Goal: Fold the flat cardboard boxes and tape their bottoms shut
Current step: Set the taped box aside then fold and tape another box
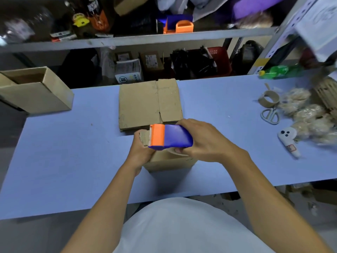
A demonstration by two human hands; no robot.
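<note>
The left hand (141, 148) gripped the small folded brown cardboard box (169, 161) on the blue counter (73, 152), steadying it, while the right hand (202, 141), fingers curled, held the blue-and-orange tape dispenser (169, 136) on top for sealing.

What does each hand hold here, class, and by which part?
The right hand grips the tape dispenser by its rear, blue end. The left hand holds the small cardboard box by its left side.
</note>
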